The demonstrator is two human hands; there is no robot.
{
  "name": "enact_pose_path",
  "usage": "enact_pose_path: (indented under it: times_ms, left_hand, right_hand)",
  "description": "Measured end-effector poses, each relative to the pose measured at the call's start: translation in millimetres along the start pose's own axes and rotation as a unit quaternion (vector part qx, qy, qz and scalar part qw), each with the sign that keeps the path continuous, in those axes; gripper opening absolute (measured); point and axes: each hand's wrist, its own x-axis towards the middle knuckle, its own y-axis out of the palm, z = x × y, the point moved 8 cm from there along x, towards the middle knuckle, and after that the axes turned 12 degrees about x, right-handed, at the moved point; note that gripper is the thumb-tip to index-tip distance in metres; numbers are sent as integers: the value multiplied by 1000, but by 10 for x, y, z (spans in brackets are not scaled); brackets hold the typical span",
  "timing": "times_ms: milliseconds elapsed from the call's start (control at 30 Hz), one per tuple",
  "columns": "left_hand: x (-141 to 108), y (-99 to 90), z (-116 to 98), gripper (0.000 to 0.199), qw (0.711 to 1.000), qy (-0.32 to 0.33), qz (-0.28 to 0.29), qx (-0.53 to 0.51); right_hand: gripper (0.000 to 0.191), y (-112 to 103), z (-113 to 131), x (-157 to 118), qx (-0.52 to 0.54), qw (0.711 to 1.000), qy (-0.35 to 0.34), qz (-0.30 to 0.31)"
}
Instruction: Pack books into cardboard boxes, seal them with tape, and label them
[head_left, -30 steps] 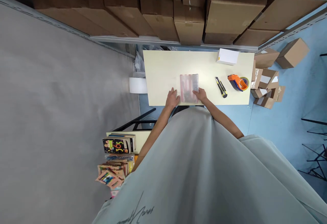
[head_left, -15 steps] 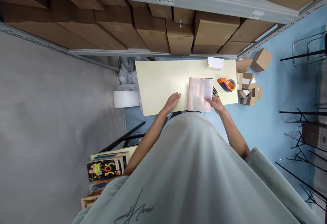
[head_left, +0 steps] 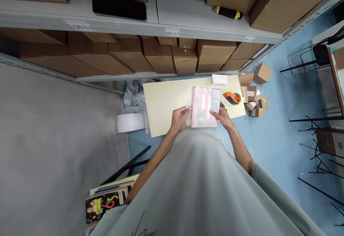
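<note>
A book in cloudy, translucent wrapping, with pink and blue showing through, is at the front edge of the cream table. My right hand grips its right edge, thumb on top and fingers underneath. At the other side, my left hand pinches a pale flap of the wrapping that sticks out past the book's left edge. Just beyond my right hand lie an orange tape dispenser and a dark, slim tool, partly hidden. A small white box stands at the table's back.
Shelves of cardboard boxes rise behind the table, with a black phone-like slab and a yellow-black cutter above. Small cartons are piled on the right. A white roll and stacked books are at left.
My left hand has moved from the bare tabletop to the wrapping's left flap and closed on it. My right hand keeps its hold. The view has tilted up, showing more upper shelf.
</note>
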Motion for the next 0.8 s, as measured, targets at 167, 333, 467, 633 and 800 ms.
enact_pose_path:
  times_ms: [167,333,467,633,800]
  left_hand:
    - [-138,-310,-219,63,996,18,-82,-5]
    - [-190,-450,-307,65,997,-12,-53,-47]
    - [-187,-289,-397,66,998,3,23,-62]
    - [-162,-119,-311,67,996,-20,33,-85]
    - [-143,-180,-243,62,998,-22,-32,-57]
  right_hand:
    - [63,319,107,31,14,998,-48,23]
    - [65,555,225,-10,38,996,-40,66]
    - [68,667,304,-33,38,994,-42,94]
    - [62,638,430,8,-20,992,-112,61]
    - [64,524,419,92,-124,984,-128,-1]
